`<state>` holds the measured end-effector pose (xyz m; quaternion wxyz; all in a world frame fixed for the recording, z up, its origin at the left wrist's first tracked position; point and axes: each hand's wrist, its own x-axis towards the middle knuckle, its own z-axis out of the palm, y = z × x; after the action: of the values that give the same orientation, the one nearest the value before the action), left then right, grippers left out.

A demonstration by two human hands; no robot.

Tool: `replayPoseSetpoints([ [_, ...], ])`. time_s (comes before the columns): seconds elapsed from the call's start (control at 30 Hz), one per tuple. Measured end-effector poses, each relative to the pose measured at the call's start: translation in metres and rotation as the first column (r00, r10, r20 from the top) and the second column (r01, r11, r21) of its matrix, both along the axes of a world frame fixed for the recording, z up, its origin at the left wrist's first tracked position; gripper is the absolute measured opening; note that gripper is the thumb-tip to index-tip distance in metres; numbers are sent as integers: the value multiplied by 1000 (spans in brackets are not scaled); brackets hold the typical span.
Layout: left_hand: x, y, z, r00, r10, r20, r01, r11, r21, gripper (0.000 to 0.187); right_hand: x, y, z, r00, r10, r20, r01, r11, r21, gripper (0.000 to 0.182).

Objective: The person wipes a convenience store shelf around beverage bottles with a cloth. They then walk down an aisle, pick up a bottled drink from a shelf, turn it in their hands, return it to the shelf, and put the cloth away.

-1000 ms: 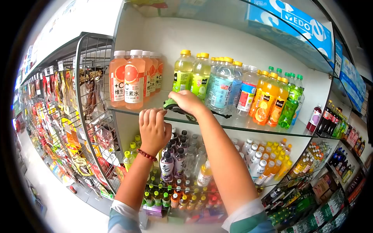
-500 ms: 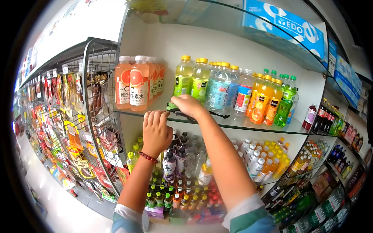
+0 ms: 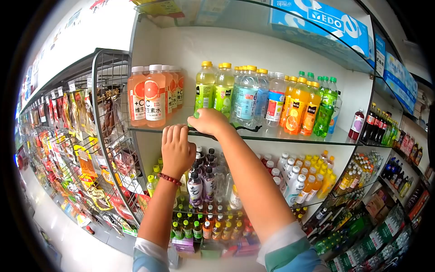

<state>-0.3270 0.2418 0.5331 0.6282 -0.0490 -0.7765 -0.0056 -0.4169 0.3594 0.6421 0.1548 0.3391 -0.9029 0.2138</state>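
Note:
My right hand (image 3: 210, 121) is closed on a small green-and-black item, mostly hidden by the fingers, at the front of the middle glass shelf (image 3: 290, 136). A thin black cord (image 3: 249, 129) trails from under that hand to the right along the shelf edge. To its left, my left hand (image 3: 176, 147) has its fingers curled over the same edge, with the thumb lower down. Just behind my right hand stand yellow-capped green juice bottles (image 3: 223, 93). Pink grapefruit drink bottles (image 3: 155, 97) stand behind and left of my left hand.
Clear bottles (image 3: 247, 99), orange juice bottles (image 3: 311, 111) and green soda bottles (image 3: 325, 111) stand farther right. Several drinks fill the lower shelves, among them a dark-capped bottle (image 3: 195, 188). A wire rack (image 3: 111, 136) of snack packets is at left; blue cartons (image 3: 326, 22) sit above.
The view has shifted slightly, so the shelves sit a little farther left. My right hand now covers more of the green-and-black item; my left hand stays at the shelf edge.

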Motion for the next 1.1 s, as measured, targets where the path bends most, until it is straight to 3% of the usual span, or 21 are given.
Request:
replayPoseSetpoints([
  [0.47,5,1,3,999,-25,27,26,1000,-6,46,11,7,1,999,-8,-39,7,1000,-18,63],
  [0.7,8,2,5,997,-60,45,60,998,18,46,4,6,4,1000,9,7,-9,1000,22,60],
  [0.93,1,0,-2,997,-72,38,70,997,33,51,3,13,8,991,68,115,-63,997,-46,70],
  [1.1,-2,2,-2,997,-68,28,66,997,39,51,-6,15,10,977,124,174,-107,989,-103,67],
])
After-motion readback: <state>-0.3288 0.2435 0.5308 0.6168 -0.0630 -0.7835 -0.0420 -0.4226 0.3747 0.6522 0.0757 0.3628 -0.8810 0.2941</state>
